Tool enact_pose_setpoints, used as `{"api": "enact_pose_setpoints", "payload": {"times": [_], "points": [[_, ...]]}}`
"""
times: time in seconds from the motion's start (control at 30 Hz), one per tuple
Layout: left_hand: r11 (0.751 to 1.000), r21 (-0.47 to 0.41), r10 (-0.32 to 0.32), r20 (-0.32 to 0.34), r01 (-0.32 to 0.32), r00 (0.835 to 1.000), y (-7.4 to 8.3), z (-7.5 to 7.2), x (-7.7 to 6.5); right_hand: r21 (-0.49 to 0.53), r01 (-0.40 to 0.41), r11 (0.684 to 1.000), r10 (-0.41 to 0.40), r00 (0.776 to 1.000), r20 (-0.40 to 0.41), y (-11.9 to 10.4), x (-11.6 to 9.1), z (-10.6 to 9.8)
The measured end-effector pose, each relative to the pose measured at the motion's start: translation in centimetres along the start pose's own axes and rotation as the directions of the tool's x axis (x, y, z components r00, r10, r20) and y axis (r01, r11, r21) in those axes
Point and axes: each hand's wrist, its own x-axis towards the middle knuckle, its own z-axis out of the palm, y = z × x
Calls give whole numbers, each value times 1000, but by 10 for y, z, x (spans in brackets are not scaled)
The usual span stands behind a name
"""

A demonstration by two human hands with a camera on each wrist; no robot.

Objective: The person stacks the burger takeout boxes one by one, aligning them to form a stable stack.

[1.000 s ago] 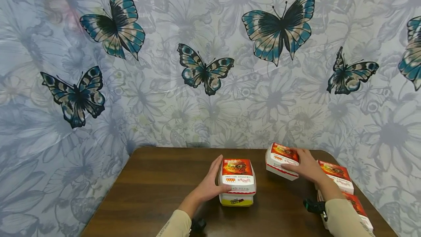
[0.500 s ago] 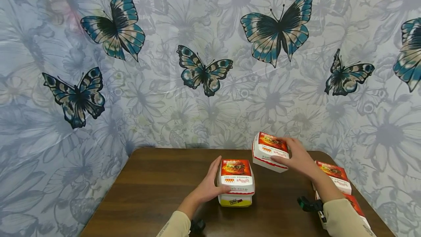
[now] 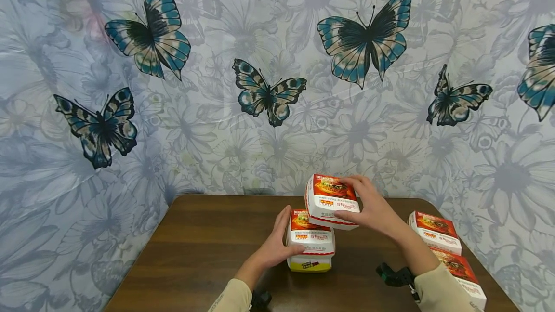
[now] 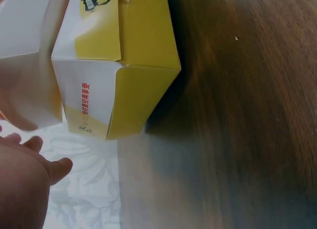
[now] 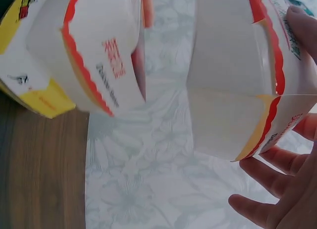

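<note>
In the head view, my left hand [image 3: 274,245] holds the near left corner of a red-and-white burger box [image 3: 311,242], thumb on its front and fingers along its left side. This box rests on a yellow-and-white box [image 3: 310,265]; the left wrist view shows the lower yellow box [image 4: 143,46] on the table. My right hand [image 3: 368,206] grips another red-and-white burger box [image 3: 331,201] by its right side, thumb in front. That box is raised and slightly tilted, covering part of the stack's top in the head view. The right wrist view shows a gap between the held box [image 5: 228,66] and the stack.
Two more burger boxes stand at the table's right edge, a farther one [image 3: 435,231] and a nearer one [image 3: 459,271] partly behind the right sleeve. The brown wooden table [image 3: 208,240] ends against a flowered, butterfly-printed backdrop [image 3: 217,148].
My right hand has carried its burger box leftward, first rising, from the table's right part to above the stack's right side. The left hand has kept its place on the stacked box.
</note>
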Motion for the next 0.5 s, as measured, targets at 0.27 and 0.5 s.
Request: {"api": "enact_pose_setpoints", "payload": {"times": [0.27, 0.5], "points": [[1000, 2, 2, -9, -2, 1000, -2, -1, 0, 45, -15, 999, 13, 998, 55, -16, -1, 18], [1000, -21, 11, -21, -11, 1000, -8, -1, 1, 41, -20, 999, 17, 998, 61, -23, 1, 31]]}}
